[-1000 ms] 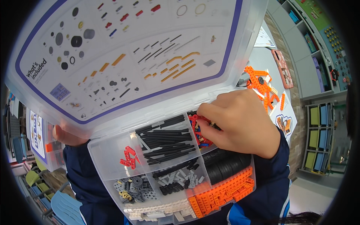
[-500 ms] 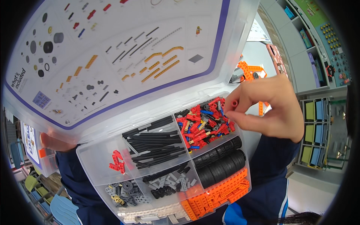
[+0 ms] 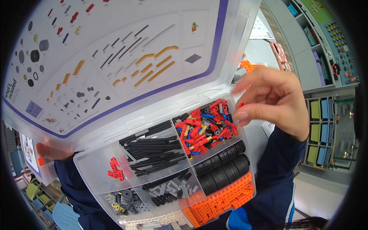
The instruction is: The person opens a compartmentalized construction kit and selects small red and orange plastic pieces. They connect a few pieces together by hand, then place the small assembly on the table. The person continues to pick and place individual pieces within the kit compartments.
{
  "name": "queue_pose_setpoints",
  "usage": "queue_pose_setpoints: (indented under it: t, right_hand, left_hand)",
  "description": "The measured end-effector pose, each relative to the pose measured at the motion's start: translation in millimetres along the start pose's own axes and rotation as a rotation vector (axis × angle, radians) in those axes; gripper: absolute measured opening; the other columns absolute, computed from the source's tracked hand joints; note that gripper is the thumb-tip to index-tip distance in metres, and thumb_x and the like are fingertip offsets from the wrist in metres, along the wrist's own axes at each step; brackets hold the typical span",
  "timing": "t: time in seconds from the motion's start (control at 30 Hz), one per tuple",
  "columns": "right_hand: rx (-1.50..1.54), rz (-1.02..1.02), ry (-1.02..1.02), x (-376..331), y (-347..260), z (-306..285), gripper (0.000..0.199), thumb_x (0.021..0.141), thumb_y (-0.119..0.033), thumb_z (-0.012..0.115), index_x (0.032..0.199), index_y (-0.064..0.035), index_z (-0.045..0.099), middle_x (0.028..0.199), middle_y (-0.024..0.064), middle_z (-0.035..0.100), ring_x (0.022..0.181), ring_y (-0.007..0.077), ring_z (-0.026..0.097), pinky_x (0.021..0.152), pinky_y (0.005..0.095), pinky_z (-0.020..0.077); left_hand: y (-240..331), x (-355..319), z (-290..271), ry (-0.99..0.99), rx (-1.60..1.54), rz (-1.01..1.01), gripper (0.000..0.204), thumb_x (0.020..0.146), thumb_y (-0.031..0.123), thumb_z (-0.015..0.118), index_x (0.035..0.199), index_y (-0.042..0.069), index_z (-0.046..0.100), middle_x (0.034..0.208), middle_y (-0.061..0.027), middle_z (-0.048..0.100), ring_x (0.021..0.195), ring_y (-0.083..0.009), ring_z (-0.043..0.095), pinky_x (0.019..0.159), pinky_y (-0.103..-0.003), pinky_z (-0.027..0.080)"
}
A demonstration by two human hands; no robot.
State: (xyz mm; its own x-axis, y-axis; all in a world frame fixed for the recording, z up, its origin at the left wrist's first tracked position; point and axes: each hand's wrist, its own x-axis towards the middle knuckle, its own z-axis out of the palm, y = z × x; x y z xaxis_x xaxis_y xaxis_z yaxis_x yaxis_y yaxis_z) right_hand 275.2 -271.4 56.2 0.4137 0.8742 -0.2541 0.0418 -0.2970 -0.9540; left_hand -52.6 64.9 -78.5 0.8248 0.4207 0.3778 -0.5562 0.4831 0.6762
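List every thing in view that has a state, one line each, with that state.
Parts box: open, compartments filled.
Lid: raised, parts chart showing.
Right hand: lifted above the pin compartment, fingers pinching a small red pin.
Left hand: gripping the box's left edge.

A compartment box (image 3: 96, 170) is held in the lap, its lid (image 3: 115, 57) raised behind it. Pins (image 3: 205, 128) are kept in the far right compartment, with rods (image 3: 153, 147) to their left. Tyres (image 3: 224, 168) lie nearer, just before the pins, and beams (image 3: 222, 199) before the tyres. The right hand (image 3: 274, 101) is held above the box's right edge; the left hand (image 3: 51, 151) is seen under the lid's left end.
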Motion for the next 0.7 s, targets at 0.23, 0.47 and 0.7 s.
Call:
queue_pose_setpoints:
  t: [0.23, 0.47, 0.7]
  right_hand:
    - [-0.123, -0.097, -0.021, 5.6, 15.7, -20.2, 0.026, 0.074, 0.014, 0.080, 0.099, 0.0105, 0.074, 0.085, 0.0187, 0.075, 0.081, 0.0237, 0.076, 0.073, 0.0307, 0.0636]
    - [-0.340, -0.235, -0.093, 5.2, 18.1, -21.3, 0.030, 0.075, 0.004, 0.084, 0.104, 0.0025, 0.078, 0.090, 0.0107, 0.077, 0.080, 0.0141, 0.073, 0.076, 0.0264, 0.0598]
    - [-0.478, -0.314, -0.115, 4.3, 16.7, -22.6, 0.031, 0.067, 0.001, 0.089, 0.097, 0.0000, 0.080, 0.082, 0.0093, 0.076, 0.071, 0.0134, 0.070, 0.066, 0.0265, 0.0537]
  left_hand:
    - [0.2, 1.7, 6.3, -0.002, 0.011, 0.007, 0.101, 0.083, 0.049, 0.079, 0.158, 0.001, 0.031, 0.158, -0.0248, 0.040, 0.142, -0.0417, 0.045, 0.115, -0.059, 0.039]
    - [-0.3, 5.1, 8.4, -0.034, 0.015, 0.009, 0.100, 0.084, 0.047, 0.080, 0.158, 0.001, 0.031, 0.158, -0.0248, 0.040, 0.142, -0.0419, 0.045, 0.115, -0.059, 0.039]
    - [4.7, 1.7, 7.1, -0.012, 0.022, 0.002, 0.099, 0.084, 0.047, 0.080, 0.158, 0.001, 0.031, 0.158, -0.0248, 0.040, 0.142, -0.0419, 0.045, 0.115, -0.059, 0.039]
